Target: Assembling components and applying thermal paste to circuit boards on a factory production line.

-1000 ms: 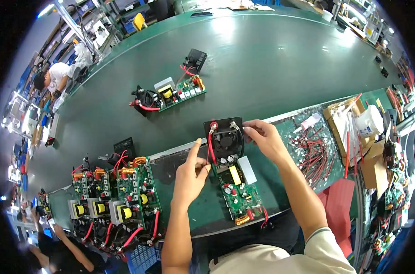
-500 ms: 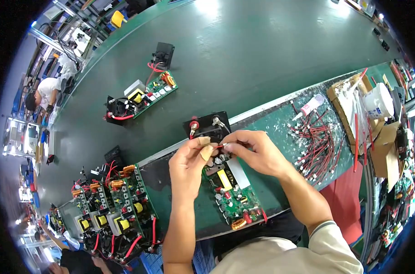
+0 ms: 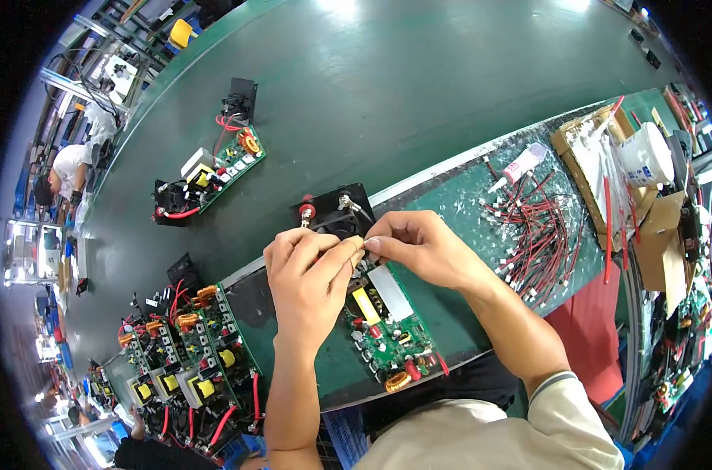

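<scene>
2 bare hands meet over 1 green circuit board (image 3: 383, 329) lying on the near strip of the green workbench (image 3: 450, 78). Left hand (image 3: 305, 274): fingers curled, thumb and forefinger pinched together at the board's far end; what they pinch is too small to tell. Right hand (image 3: 419, 247): likewise closed in a pinch, fingertips touching those of the left hand. Both pinches sit just beside 1 black fan (image 3: 332, 215) at the board's far end, which carries 1 red terminal and 1 metal terminal on its upper edge.

Board contents: 1 yellow block, 1 white rectangular part, 1 copper coil at the near end, several small red parts.

Also present:
- 1 second board with fan (image 3: 207, 176), red wires attached, lying well apart on the dark belt to the upper left.
- 1 row of several finished boards (image 3: 187, 360) with yellow transformers, copper coils and red leads, at the person's lower left.
- 1 loose pile of red and black wire leads (image 3: 540, 239) on the mat to the right of the hands.
- 1 small white tube (image 3: 520, 163) just beyond the wire pile.
- 1 cardboard box (image 3: 599, 168) at the far right.
- 1 other person in a white top (image 3: 66, 168), at the far left edge.
</scene>
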Available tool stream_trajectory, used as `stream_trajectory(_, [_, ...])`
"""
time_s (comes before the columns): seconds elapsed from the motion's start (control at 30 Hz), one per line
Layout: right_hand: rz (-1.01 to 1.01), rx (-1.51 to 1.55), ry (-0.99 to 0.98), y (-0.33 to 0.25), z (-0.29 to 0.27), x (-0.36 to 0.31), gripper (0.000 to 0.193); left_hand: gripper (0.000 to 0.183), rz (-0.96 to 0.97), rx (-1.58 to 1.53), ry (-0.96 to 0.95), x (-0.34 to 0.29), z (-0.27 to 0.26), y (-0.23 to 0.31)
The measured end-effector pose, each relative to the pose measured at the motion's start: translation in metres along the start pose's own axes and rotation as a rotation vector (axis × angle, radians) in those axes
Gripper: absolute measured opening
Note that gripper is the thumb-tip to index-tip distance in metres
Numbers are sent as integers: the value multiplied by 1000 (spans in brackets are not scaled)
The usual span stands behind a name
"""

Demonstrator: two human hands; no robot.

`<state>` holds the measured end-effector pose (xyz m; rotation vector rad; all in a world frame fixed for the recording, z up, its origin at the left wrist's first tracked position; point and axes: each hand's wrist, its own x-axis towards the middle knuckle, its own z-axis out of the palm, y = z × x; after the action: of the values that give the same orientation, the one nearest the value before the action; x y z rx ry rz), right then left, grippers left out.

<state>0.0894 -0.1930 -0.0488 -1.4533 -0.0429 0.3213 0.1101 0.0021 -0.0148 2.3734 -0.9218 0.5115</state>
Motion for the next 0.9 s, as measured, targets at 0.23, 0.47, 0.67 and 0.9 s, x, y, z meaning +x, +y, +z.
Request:
stream_trajectory(0.23, [-258,-226,214,-4,11,3,12,20,44,-39,-202,24,-16,-21])
stream_trajectory(0.47, [-341,-182,332,-1,10,13,13,16,-41,-110,-208,49,-37,-28])
stream_trajectory(0.67, [-213,-244,430,4,-15,10,16,14,-82,-30,-109,18,-35,-23])
stream_trajectory(0.9, [-107,-383,244,5,-8,3,12,15,-178,50,-120,-7,-5,7])
